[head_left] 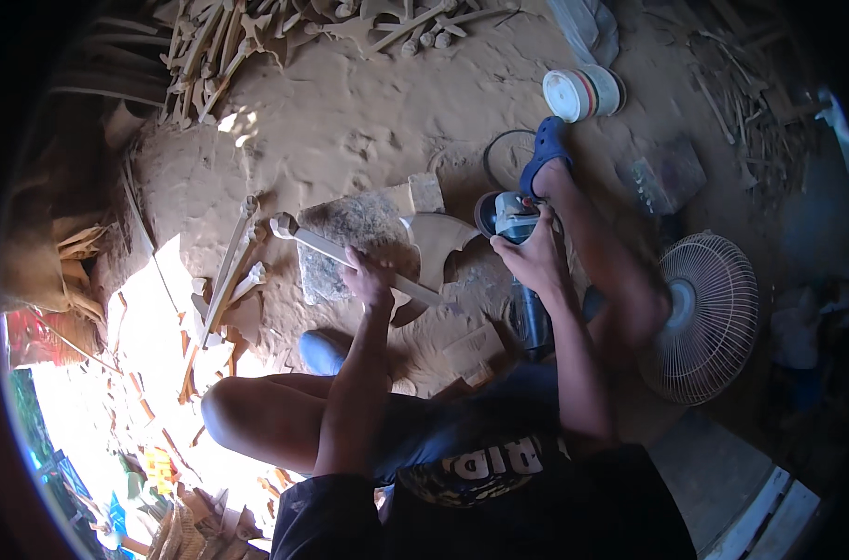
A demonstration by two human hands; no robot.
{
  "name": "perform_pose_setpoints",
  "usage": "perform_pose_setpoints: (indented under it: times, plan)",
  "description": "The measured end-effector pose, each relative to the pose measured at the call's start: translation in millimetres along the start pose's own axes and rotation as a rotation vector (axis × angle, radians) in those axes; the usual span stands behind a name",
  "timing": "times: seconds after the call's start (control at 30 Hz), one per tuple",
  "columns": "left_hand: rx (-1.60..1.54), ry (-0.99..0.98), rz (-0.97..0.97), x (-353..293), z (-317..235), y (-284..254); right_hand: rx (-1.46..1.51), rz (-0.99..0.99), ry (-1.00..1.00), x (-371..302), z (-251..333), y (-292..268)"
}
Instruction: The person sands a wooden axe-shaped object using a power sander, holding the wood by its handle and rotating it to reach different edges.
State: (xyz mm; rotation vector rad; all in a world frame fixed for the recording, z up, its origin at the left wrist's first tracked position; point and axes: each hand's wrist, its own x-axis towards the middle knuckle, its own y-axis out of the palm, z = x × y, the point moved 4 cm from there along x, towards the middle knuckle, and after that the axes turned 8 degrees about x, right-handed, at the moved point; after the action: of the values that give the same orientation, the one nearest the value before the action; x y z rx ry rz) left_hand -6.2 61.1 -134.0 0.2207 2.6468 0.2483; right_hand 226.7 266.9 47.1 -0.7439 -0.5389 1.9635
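You had a pale bar in your left hand, its grip clenched around the shaft, a little toward four o'clock of the middle. The bar looked wood-like, straight and narrow with flat faces, and swelled into a faceted knob at one end. Its long axis ran from ten o'clock, where the knob pointed, to four o'clock, where the plain end lay. It was over a rough, mottled grey slab; whether they touched, you could not tell.

A thin, smooth plate with a curved edge lay toward two o'clock of your left hand. Toward three o'clock, your right hand was grasping a blue-green and dark angle grinder, its round disc on the nine-o'clock side, well apart from the bar.

Further out, long pale sticks lay toward nine o'clock on the lumpy, sandy floor. A blue perforated clog and a white cylindrical bucket were at one o'clock from the grinder, and a wire-caged fan stood between three and four.
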Motion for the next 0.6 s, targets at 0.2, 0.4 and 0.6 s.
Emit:
perform_pose_setpoints:
  times: [0.2, 0.4, 0.6]
  plan:
    - [0.213, 0.086, -0.188, 1, 7, -16, -0.088, 0.120, -0.052, 17, 32, 19]
    - [0.298, 0.038, -0.230, 2, 16, -4, 0.019, 0.171, -0.270, 29, 39, 92]
    - [0.509, 0.085, -0.259, 29, 35, -30, -0.101, 0.311, -0.216, 30, 62, 127]
